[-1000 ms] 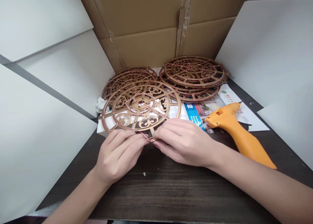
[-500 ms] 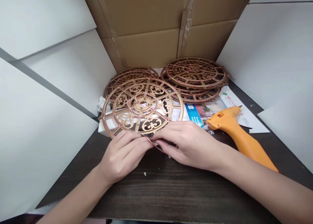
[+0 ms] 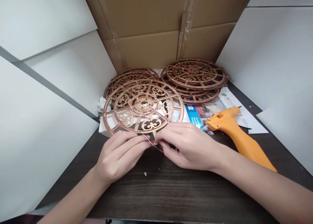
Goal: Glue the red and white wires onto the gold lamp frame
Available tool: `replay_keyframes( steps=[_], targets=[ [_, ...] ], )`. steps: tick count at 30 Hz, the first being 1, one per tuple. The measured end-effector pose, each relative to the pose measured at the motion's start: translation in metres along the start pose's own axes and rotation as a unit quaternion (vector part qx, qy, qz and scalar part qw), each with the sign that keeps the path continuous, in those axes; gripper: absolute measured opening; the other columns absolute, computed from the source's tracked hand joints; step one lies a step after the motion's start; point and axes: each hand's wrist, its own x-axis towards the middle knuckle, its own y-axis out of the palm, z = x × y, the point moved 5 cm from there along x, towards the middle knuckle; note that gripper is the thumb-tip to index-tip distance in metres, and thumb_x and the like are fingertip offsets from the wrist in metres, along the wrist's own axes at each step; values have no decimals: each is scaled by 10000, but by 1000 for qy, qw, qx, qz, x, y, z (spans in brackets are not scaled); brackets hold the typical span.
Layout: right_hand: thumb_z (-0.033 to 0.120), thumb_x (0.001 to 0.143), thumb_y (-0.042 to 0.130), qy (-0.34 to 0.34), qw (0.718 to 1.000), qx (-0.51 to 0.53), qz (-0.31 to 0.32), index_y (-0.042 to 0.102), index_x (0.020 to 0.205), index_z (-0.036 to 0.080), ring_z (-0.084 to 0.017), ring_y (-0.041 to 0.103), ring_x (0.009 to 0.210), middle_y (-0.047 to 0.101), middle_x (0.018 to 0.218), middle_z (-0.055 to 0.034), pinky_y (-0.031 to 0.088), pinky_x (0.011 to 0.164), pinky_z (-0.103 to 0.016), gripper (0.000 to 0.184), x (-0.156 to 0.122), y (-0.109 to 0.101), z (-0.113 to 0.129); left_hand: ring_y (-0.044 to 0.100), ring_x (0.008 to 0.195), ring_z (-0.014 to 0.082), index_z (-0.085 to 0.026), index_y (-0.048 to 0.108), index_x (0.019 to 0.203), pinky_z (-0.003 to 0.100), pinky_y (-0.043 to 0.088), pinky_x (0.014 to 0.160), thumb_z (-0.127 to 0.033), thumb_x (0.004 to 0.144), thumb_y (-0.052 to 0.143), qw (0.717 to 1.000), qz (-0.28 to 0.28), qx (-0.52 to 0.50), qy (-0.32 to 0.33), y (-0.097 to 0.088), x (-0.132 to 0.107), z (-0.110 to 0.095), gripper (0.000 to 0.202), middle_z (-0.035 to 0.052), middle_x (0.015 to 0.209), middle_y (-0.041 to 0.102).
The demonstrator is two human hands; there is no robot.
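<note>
A round gold openwork disc (image 3: 143,107) lies tilted on a white block at the centre of the dark wooden table (image 3: 171,188). Thin red wire (image 3: 153,145) runs around its rim and hub. My left hand (image 3: 118,155) presses its fingertips on the disc's near rim and the wire. My right hand (image 3: 189,145) pinches the same wire at the rim, fingers closed. Both hands meet at the disc's front edge.
Two stacks of similar discs (image 3: 194,77) sit behind, against a cardboard box (image 3: 168,24). An orange glue gun (image 3: 239,136) lies to the right on printed leaflets (image 3: 199,111). White panels (image 3: 49,96) wall in both sides.
The hands have shifted slightly along the disc's near rim; the right fingers have curled tighter on the wire. The disc sits a little flatter. The glue gun has not moved.
</note>
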Motion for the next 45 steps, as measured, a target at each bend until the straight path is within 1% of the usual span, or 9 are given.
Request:
replay_keyframes(
  steps=[9,14,19,29,33,36,39,42,45],
  targets=[
    [170,1010,551,-69,997,-28,-21,696,1103,119,-196,673,895,736,987,-85,539,804,-324,180,-1,-2,4,711,940,232,-102,720,1085,364,601,793,52,741,788,999,-10,-12,-30,1,-4,3,384,99,1006,797],
    [169,1028,533,-94,993,-59,-49,715,1058,112,-192,679,844,747,919,-84,547,765,-320,193,-1,-4,6,698,934,239,-83,723,1076,372,601,788,71,711,803,999,-11,-17,-29,2,-4,3,404,111,1002,795],
    [163,1027,522,-74,996,-47,-35,700,1069,123,-188,675,865,737,935,-84,549,782,-319,188,1,-3,6,688,958,246,-56,706,1105,381,602,805,85,735,775,999,-6,-29,-22,3,-3,1,401,130,1016,787],
    [137,997,522,-39,999,-12,4,678,1028,126,-201,647,913,709,963,-92,540,838,-342,160,2,0,2,690,962,229,-105,695,1134,367,600,817,29,795,758,1000,13,-12,-18,4,-1,0,370,96,1030,792],
    [163,1013,512,-51,998,-38,-6,669,1000,135,-189,624,845,703,917,-74,524,792,-328,160,2,2,3,679,922,208,-146,693,1101,367,604,826,-31,812,766,997,17,-55,-53,5,-1,3,320,76,1004,786],
    [173,1030,480,-54,998,-44,3,673,1010,132,-192,626,860,699,917,-82,519,796,-328,198,1,4,2,654,892,192,-139,686,1081,352,595,798,-1,816,743,993,21,-87,-76,5,1,6,304,71,962,771],
    [166,1026,483,-51,998,-46,10,678,1005,125,-196,627,868,696,918,-83,514,805,-330,200,1,5,1,642,891,158,-142,683,1074,302,581,802,5,845,718,985,47,-122,-112,4,5,9,274,49,943,752],
    [155,1017,489,-55,997,-50,12,676,994,125,-200,625,870,693,915,-83,507,796,-329,191,1,5,2,660,882,111,-163,679,1095,222,571,798,-50,904,679,968,86,-151,-181,1,10,13,222,25,959,730],
    [161,1024,477,-54,997,-58,11,665,1001,137,-195,620,861,693,911,-80,496,778,-318,191,1,5,1,679,871,101,-184,680,1078,192,564,770,-108,939,640,958,121,-147,-216,-3,16,15,163,14,965,717]
  ],
)
